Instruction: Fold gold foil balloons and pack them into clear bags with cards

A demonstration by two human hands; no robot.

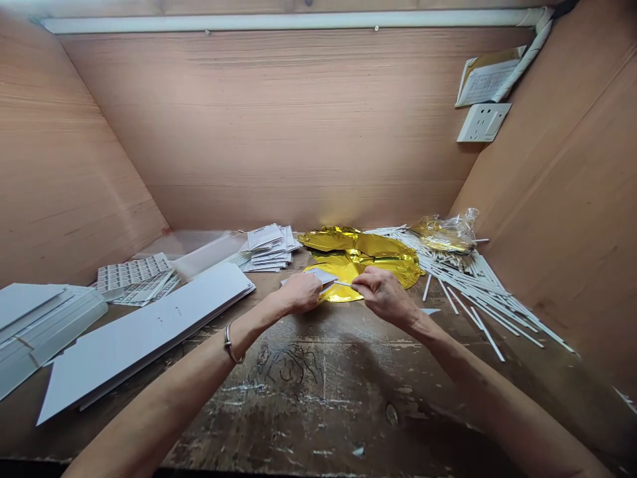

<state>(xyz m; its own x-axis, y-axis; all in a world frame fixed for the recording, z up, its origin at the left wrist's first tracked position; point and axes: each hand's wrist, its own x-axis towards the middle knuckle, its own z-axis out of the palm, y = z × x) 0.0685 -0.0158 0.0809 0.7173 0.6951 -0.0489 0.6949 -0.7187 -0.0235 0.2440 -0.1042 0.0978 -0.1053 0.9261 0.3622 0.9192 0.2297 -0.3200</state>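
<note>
My left hand (304, 293), a bangle on its wrist, is closed on a small white paper card (322, 273) above the middle of the table. My right hand (385, 295) pinches the near end of a thin white stick (343, 283). That stick spans the gap between both hands, and its other end runs to the card, where my left fingers hide the contact. Just behind and beneath the hands lie crumpled, shiny gold foil sheets (383, 247).
White sticks (478, 282) sprawl at the right, with a clear plastic bag (460, 229) holding something gold on them. Stacked small cards (271, 245) stand left of the foil. Long white card sheets (149, 325), printed sheets (133, 275) and a plastic-wrapped stack (50, 325) lie left.
</note>
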